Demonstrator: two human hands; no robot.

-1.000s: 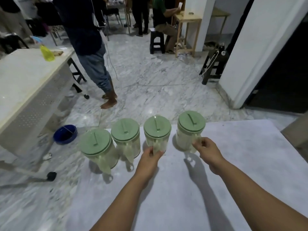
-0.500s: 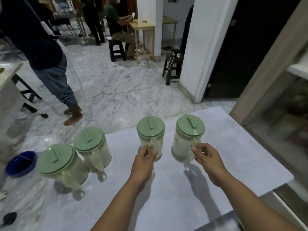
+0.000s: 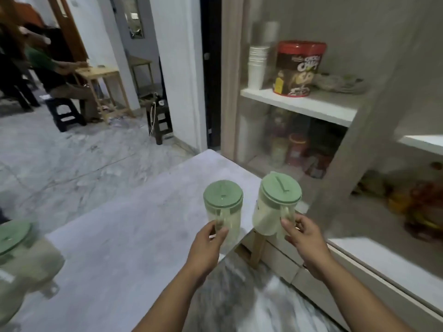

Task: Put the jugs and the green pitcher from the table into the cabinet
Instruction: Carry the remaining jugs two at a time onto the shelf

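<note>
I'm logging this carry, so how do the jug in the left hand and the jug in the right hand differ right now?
The left-hand jug hangs upright over the table; the right-hand jug tilts, past the table's edge, nearer the cabinet. Both have green lids, pale bodies, and are held by their handles.

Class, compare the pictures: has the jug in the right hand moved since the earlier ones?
Yes. The jug in the right hand has left the table, now past its edge, toward the cabinet.

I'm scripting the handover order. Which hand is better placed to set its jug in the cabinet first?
The right hand. Its jug is already past the table edge, beside the cabinet opening. The left hand holds its jug over the table, farther away.
</note>
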